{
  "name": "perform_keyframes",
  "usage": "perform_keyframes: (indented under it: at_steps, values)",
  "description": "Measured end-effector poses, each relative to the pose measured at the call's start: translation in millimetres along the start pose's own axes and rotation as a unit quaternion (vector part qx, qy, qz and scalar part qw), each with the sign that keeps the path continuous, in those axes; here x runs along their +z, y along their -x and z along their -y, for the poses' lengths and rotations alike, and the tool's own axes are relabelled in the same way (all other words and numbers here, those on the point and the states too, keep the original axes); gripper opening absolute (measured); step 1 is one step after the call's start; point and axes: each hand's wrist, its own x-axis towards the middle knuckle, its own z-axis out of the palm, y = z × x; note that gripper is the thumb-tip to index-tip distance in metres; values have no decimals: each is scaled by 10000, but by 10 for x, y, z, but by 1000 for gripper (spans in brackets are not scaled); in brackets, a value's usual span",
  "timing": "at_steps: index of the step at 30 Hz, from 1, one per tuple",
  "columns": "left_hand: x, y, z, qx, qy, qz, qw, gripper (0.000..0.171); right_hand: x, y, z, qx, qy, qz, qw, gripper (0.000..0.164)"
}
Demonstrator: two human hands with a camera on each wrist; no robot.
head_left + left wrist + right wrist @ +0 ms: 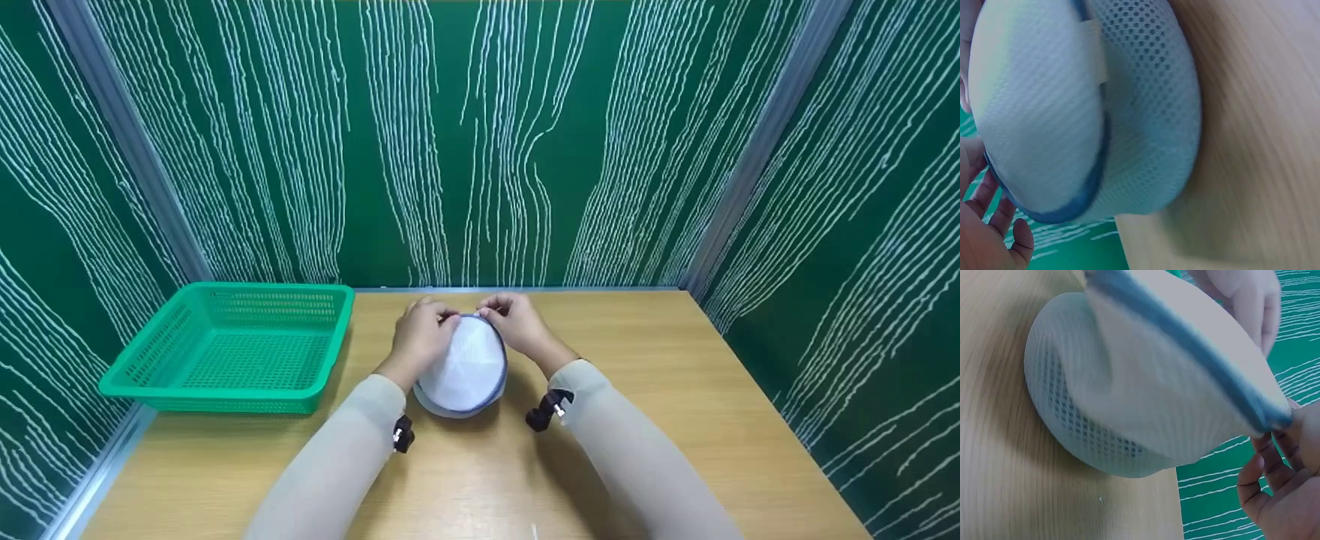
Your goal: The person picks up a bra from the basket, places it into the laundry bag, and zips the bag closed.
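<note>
A white mesh laundry bag with blue edging rests on the wooden table, its smooth white top tilted up at the far side. At its far edge, my left hand pinches the rim between thumb and fingers. Just to the right, my right hand pinches the blue-edged rim, close to the left one. Coarse, holed mesh covers the lower side of the bag in the left wrist view. From the right wrist, a blue zip band runs along the edge to the right fingertips.
A green plastic basket with perforated walls stands at the table's left. The wooden table meets green walls with white wavy lines at the back and sides. Black wrist mounts hang under the cuffs.
</note>
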Motion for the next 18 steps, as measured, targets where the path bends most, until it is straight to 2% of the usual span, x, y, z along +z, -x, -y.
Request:
perform_keyframes:
  at_steps: [3,9,13,18]
  values:
    - [16,-10,-58,242,-226,39,9994,23,12,1,1,-83,12,-6,10000,10]
    - [43,-30,-67,376,-425,-5,9984,17,13,26,-17,-6,36,43,10000,9]
    - [58,-38,-55,342,-465,-83,9983,16,20,42,-12,36,122,99,9999,9]
    - [58,-45,-61,59,-465,-101,9989,17,36,27,-17,134,143,75,9998,9]
